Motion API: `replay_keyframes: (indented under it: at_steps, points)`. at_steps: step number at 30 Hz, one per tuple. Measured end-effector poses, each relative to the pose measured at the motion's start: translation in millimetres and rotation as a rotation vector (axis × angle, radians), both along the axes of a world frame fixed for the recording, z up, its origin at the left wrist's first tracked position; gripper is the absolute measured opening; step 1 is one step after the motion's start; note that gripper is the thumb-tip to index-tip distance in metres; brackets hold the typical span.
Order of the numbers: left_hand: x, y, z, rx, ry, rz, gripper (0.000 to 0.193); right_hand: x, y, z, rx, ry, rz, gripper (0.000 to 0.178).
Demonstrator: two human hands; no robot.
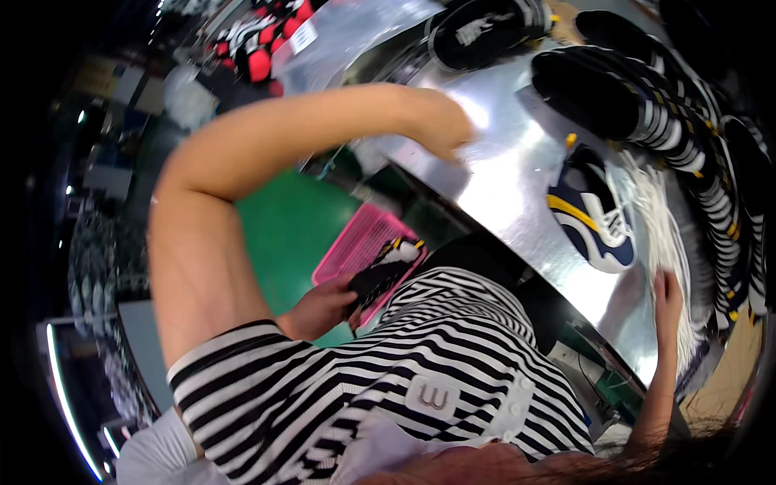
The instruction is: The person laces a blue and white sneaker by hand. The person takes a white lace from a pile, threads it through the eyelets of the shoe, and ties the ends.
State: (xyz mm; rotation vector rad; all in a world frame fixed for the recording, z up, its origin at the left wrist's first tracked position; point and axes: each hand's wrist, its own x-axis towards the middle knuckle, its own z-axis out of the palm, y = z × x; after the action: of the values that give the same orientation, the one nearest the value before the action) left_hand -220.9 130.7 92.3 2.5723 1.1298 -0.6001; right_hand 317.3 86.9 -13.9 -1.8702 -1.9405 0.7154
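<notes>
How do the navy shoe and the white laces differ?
The navy shoe has a yellow stripe; the white laces are plain. The navy shoe is compact; the white laces form a long, loose bundle. The right hand is at the white laces, apart from the navy shoe. Both show white.

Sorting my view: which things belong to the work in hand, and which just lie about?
Likely the job:
white laces, at the right hand
navy shoe on the table
stacked shoes

Likely lying about:
clear plastic sheet
red-and-black items
</notes>
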Motion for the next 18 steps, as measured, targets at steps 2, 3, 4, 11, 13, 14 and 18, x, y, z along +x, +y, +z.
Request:
replay_keyframes:
  at_steps: [2,3,4,11,13,14,18]
  points:
    - [-64,-33,-11,-0.481,0.524,-0.036,0.055,25,-44,-1,-0.073,-0.092,0.094,0.021]
    - [-88,-51,-24,-0.756,0.741,0.063,0.065,26,-67,-4,-0.061,-0.111,0.088,0.020]
    - [-105,-77,-34,-0.899,0.606,0.236,0.071,31,-82,-9,-0.243,-0.133,0.058,0.021]
    - [-82,-190,-94,-1.163,-0.376,1.168,0.077,-38,-101,24,0.140,-0.315,0.319,0.040]
    - [-48,-184,-98,-1.318,-0.598,1.392,0.062,-56,-103,45,-0.162,-0.109,0.341,0.038]
    - [-32,-178,-98,-1.382,-0.681,1.473,0.051,-62,-106,53,-0.309,-0.019,0.364,0.037]
    - [8,-152,-87,-1.279,-0.830,1.277,0.033,-60,-124,60,-0.620,-0.116,0.548,0.034]
